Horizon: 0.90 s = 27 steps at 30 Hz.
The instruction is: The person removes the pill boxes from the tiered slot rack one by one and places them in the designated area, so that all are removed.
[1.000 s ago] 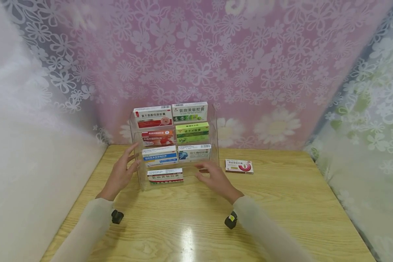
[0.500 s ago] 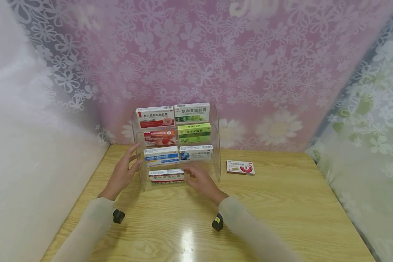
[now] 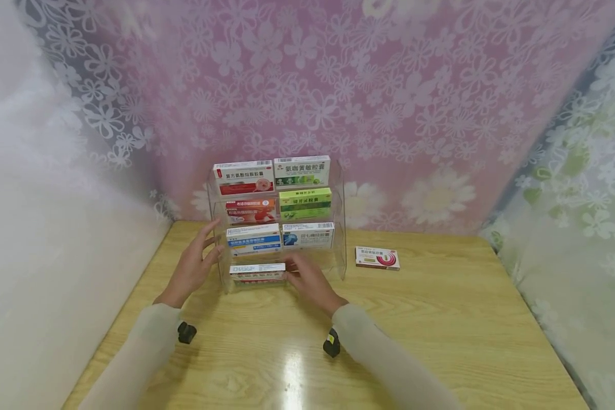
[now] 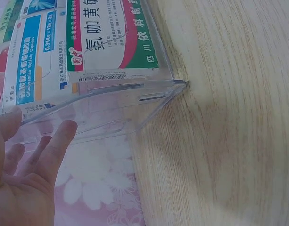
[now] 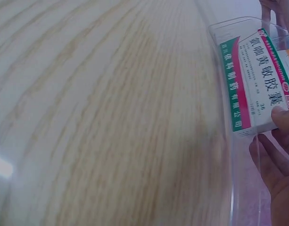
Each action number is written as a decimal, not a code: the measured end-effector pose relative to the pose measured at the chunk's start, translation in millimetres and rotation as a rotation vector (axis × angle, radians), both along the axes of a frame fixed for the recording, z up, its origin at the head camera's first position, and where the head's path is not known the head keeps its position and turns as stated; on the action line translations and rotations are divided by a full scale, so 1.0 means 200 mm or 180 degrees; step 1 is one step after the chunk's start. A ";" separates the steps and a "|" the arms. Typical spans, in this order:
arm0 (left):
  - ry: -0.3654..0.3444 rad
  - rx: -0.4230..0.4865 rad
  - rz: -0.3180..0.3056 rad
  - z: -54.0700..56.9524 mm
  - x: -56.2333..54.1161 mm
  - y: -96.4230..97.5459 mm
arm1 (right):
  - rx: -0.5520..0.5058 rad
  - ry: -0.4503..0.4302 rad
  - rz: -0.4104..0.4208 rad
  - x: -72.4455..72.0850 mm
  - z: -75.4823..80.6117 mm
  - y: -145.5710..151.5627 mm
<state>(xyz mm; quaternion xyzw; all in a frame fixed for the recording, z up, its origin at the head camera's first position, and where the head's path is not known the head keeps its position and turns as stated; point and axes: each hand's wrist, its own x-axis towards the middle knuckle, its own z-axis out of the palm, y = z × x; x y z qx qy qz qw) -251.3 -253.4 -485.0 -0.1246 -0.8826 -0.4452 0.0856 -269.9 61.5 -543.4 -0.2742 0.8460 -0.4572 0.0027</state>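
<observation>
In the head view a clear tiered display rack stands on the table, holding several medicine boxes in pairs. My right hand is at the bottom tier and pinches the right end of a white, red and green medicine box. In the right wrist view its thumb lies on that box's front, with the fingers behind the end. My left hand rests at the rack's left side panel. The left wrist view shows its fingers fairly straight along the clear panel, thumb near the edge.
A white medicine box with a red ring design lies flat on the wooden table, right of the rack. A pink floral cloth hangs behind. Pale sheets close off both sides.
My right hand has moved left from the rack's lower right to the bottom box and taken hold of its end. That box now leans slightly differently. My left hand stays at the rack's side.
</observation>
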 end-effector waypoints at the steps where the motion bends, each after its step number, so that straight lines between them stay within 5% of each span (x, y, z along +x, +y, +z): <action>1: -0.0003 0.0005 0.0004 0.00 0.00 0.00 | 0.0011 0.0032 -0.0018 0.00 0.00 0.00; 7: -0.0008 0.0031 -0.0012 0.01 -0.01 0.00 | 0.0004 -0.0009 -0.0088 0.01 0.02 0.00; 13: -0.0035 0.0025 -0.0003 -0.01 -0.01 -0.01 | -0.0079 -0.0087 -0.0179 0.04 0.16 0.06; 27: -0.0077 0.0024 0.0034 0.01 0.00 0.01 | -0.0409 0.0550 -0.0545 0.04 0.40 0.48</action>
